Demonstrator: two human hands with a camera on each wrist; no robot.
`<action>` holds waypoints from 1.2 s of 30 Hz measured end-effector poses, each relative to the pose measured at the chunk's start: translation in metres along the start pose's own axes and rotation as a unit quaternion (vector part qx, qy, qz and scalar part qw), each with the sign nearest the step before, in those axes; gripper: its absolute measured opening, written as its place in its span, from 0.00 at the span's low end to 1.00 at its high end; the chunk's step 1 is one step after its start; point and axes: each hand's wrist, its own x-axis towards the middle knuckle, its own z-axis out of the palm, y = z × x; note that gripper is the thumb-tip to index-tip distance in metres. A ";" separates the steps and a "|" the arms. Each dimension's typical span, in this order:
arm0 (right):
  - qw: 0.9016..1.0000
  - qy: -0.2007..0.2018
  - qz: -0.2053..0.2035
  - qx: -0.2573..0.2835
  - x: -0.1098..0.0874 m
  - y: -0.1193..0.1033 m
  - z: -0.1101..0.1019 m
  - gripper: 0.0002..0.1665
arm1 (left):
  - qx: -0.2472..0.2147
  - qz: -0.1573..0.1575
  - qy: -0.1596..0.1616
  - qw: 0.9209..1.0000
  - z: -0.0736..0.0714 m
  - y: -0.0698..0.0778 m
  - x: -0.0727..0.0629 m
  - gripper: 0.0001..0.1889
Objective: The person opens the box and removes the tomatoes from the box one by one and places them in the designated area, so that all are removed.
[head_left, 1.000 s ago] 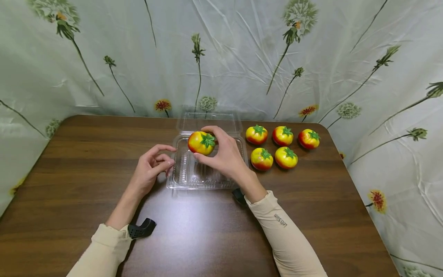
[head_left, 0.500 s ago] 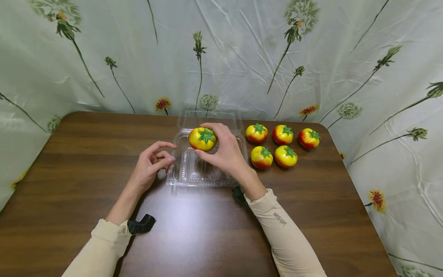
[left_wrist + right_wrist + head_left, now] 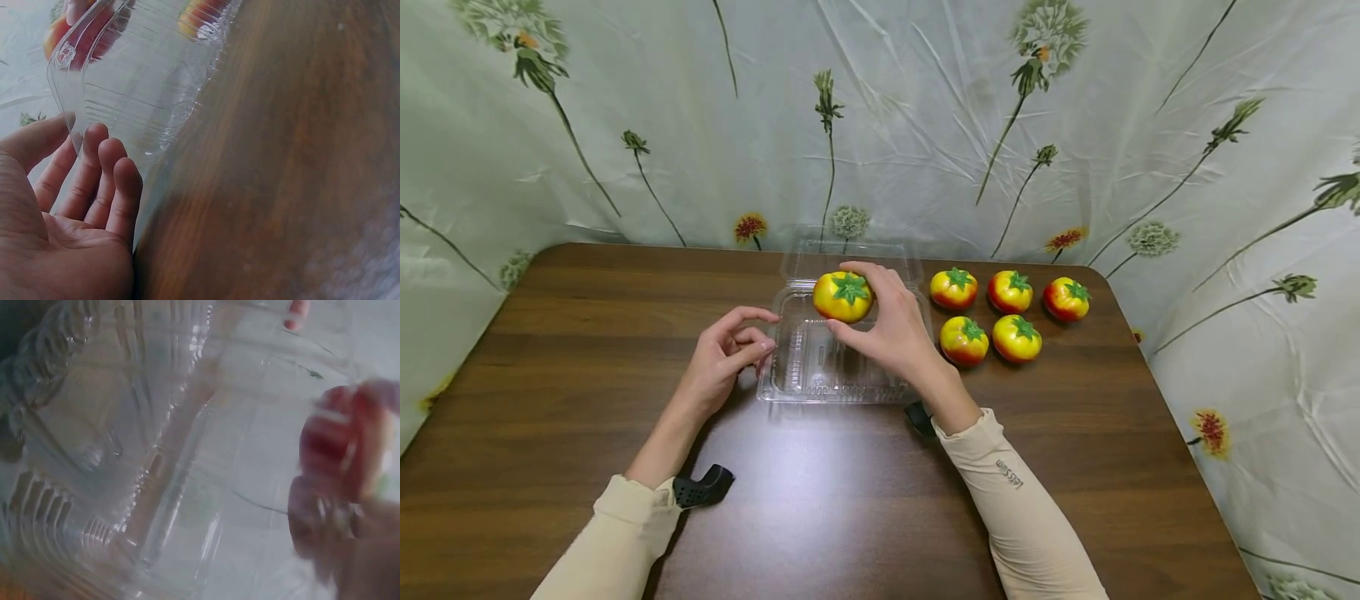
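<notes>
My right hand (image 3: 898,329) grips a glossy red-and-yellow tomato (image 3: 841,297) between thumb and fingers, its green star-shaped top facing up. The tomato is held over the back part of a clear plastic clamshell container (image 3: 820,393), whose lid (image 3: 850,250) stands raised at the back. At the container's left side, my left hand (image 3: 718,362) pinches the rim; in the left wrist view its thumb and fingertips meet the clear edge (image 3: 76,140). Through the clear wall in the right wrist view, the held tomato (image 3: 325,440) shows blurred.
Several more tomatoes (image 3: 1017,338) sit in two rows to the right of the container. The brown wooden table (image 3: 820,500) ends at the back against a pale curtain (image 3: 925,125) printed with flowers.
The right hand has raised the tomato slightly toward the back and right, and turned it so its green top faces more upward. The left hand has stayed at the container's rim.
</notes>
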 end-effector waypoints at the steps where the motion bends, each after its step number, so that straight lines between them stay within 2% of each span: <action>1: 1.000 -0.002 0.000 -0.001 0.000 0.000 0.000 0.39 | -0.003 0.000 -0.001 1.000 0.000 0.000 0.000 0.16; 8: 1.000 -0.008 0.007 0.001 -0.002 0.002 -0.007 0.40 | -0.012 -0.003 -0.003 1.000 0.002 0.001 -0.001 0.16; 15: 1.000 0.028 0.007 0.004 -0.005 0.008 -0.020 0.40 | -0.008 0.000 0.000 1.000 0.002 0.002 -0.002 0.16; 22: 0.999 0.035 0.020 0.004 -0.007 0.012 -0.031 0.40 | -0.012 0.007 0.002 1.000 0.000 0.001 -0.005 0.16; 36: 0.995 0.080 0.052 -0.013 -0.019 0.031 -0.066 0.40 | -0.010 0.001 -0.001 1.000 0.002 0.002 -0.004 0.16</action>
